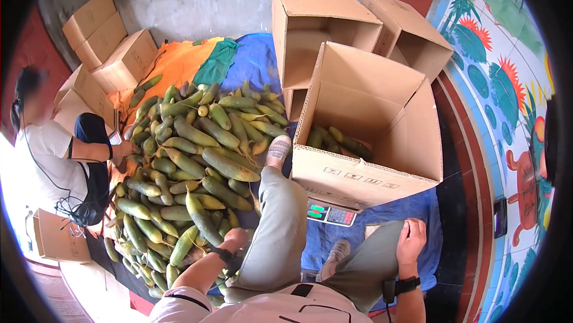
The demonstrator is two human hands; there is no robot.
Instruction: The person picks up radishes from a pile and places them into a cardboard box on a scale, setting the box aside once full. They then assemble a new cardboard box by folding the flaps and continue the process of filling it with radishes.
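Note:
A large pile of green and yellow-green pods (197, 162) lies on the cloths at my left. My left hand (234, 239) reaches down into the near edge of this pile; whether it grips a pod is hidden. My right hand (412, 238) rests on my right knee and holds nothing. In front of me an open cardboard box (358, 174) sits on a scale (331, 214), with several pods (337, 139) lying in its bottom.
Two more open boxes (316, 31) stand behind the first. A person in a white shirt (51, 162) sits at the left by stacked closed cartons (104, 36). Blue tarp (382, 221), orange and green cloths (191, 63), a painted wall (501, 84) on the right.

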